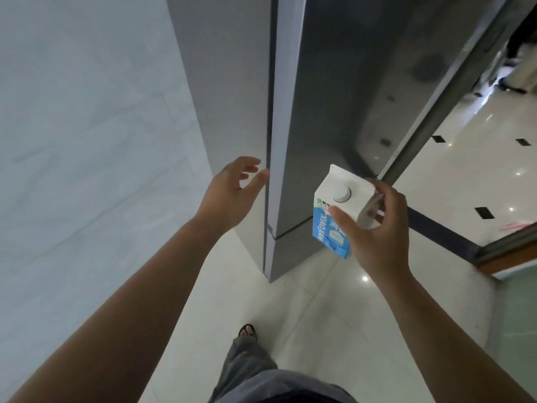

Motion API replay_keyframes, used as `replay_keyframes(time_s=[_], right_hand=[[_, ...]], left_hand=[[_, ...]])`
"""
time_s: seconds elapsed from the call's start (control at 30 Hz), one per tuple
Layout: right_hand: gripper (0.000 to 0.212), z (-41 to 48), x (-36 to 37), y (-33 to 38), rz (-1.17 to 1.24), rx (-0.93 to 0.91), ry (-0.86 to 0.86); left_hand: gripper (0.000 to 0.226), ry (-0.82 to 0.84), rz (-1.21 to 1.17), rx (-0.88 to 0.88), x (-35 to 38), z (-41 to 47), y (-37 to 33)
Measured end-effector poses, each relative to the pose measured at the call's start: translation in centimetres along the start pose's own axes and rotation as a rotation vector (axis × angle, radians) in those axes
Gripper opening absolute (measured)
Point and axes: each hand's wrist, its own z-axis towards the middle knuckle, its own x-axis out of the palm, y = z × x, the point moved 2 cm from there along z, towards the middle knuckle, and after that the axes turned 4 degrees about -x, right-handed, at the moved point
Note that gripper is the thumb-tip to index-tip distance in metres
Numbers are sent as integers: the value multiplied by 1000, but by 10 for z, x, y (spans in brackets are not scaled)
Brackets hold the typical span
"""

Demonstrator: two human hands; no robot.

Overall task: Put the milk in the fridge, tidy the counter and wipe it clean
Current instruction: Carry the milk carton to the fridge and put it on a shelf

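left hand (232, 193) fingers (247, 164) spread, just beside fridge (334, 97) door edge, mid-frame | right hand (377, 234) grips milk carton (327, 231) by its top, centre-right | risk: one-handed top grip may slip; swinging door may knock carton

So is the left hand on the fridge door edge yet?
Cannot tell. In the head view the left hand, fingers spread, ends right at the edge of the fridge door; neither a clear gap nor contact shows.
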Motion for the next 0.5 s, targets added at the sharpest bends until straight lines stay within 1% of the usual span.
replay_keyframes(time_s=[0.17,0.23,0.33,0.4,0.5], right_hand=[[66,52,24,13,-9,9,-92],[66,65,31,13,-11,26,-126],[66,76,36,7,-3,58,-173],[66,80,39,3,5,68,-179],[64,87,43,-2,8,64,-165]], left_hand=[[43,-47,-18,86,-5,73,-20],[43,-27,-49,102,-2,89,-21],[41,26,-68,133,7,98,-17],[36,44,-82,145,14,101,-15],[31,7,-118,123,29,99,-17]])
